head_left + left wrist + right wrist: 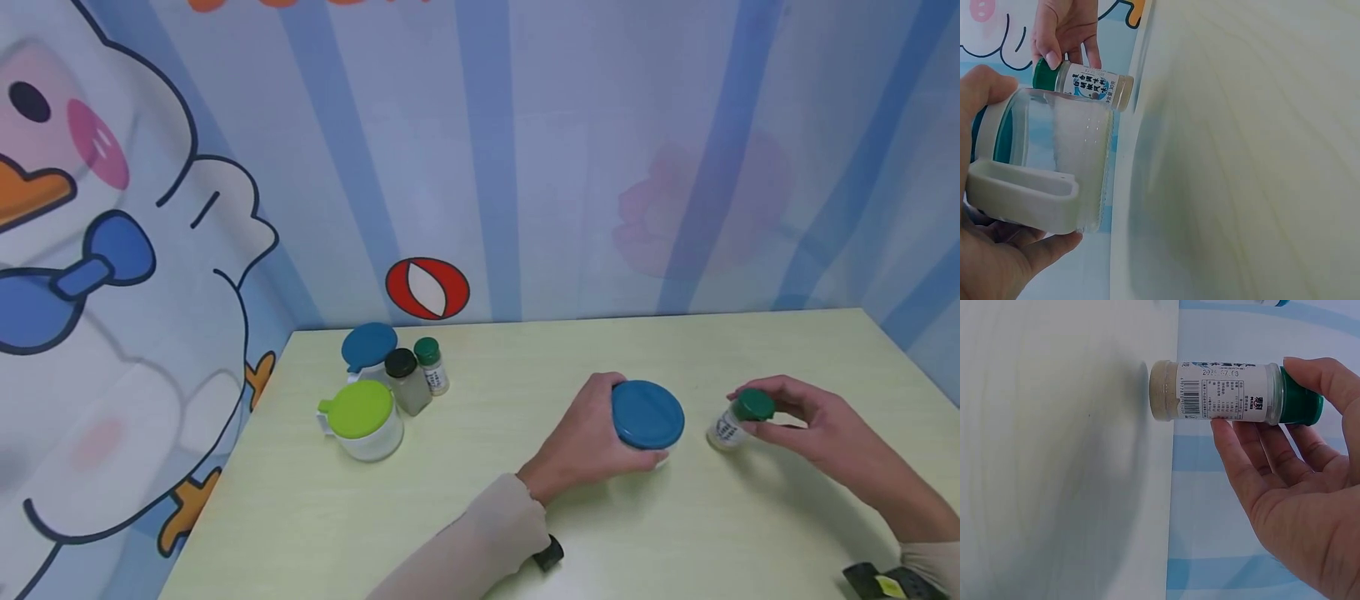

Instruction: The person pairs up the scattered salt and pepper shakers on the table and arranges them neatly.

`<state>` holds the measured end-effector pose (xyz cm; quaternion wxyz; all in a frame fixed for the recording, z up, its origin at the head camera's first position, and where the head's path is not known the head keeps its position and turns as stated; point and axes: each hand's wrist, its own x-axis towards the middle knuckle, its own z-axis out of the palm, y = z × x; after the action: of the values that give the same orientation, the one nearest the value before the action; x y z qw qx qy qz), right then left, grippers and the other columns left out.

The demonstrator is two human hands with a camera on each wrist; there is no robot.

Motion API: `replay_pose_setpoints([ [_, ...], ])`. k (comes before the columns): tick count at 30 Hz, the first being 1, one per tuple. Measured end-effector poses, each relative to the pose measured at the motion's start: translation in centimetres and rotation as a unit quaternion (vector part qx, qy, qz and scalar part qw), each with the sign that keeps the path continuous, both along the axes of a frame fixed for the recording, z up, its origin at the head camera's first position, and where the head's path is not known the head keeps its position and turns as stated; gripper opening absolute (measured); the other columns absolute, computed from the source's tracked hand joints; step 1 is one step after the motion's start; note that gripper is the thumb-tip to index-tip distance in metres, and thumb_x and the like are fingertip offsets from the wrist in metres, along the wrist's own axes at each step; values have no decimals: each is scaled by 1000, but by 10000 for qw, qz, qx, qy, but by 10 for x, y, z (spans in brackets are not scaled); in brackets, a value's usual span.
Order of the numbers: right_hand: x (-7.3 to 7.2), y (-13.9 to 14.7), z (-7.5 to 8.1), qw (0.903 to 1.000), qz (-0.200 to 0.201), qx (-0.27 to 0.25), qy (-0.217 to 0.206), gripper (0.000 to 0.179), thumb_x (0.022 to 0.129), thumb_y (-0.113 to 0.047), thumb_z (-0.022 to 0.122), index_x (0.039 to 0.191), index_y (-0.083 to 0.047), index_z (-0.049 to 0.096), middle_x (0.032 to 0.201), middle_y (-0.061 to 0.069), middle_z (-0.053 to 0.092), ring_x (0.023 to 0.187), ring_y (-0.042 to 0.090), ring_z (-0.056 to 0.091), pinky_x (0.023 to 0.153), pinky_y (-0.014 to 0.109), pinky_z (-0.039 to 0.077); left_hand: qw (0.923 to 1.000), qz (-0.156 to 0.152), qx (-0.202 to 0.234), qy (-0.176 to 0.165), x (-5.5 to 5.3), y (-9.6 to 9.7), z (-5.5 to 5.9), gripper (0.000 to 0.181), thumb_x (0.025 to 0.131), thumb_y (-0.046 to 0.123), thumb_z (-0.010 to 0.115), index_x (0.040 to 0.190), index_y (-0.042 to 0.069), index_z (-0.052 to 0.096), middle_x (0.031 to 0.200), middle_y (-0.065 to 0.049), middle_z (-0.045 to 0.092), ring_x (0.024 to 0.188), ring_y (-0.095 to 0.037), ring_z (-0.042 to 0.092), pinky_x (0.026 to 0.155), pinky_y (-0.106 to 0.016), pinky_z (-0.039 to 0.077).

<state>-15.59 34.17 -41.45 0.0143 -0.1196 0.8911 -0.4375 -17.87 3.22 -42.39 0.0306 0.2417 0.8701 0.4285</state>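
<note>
While shaker (1225,392) sits within right grip (832,437), upright, table (525,383) contact unclear

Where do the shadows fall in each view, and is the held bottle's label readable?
Head view: soft shadow on the table below the right hand, label too small to read; left wrist view: dim, with a broad soft shadow beyond the jar; right wrist view: another soft shadow, the label's larger print fairly sharp, smallest lines unclear.

Table (465,467) bears two jars (365,421), two bottles (410,387) — held bottle (1225,392) perhaps touching.
</note>
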Motion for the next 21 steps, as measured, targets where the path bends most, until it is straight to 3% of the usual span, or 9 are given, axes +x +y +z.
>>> replay_pose_setpoints([
  [21,-5,13,1,9997,1,242,-89,40,100,-28,66,137,-13,57,125,-16,62,111,-15,48,81,25,55,9999,67,-61,-69,-8,31,-5,91,77,51,85,146,15,39,137,3,50,119,-12,56,92,-26,55],
])
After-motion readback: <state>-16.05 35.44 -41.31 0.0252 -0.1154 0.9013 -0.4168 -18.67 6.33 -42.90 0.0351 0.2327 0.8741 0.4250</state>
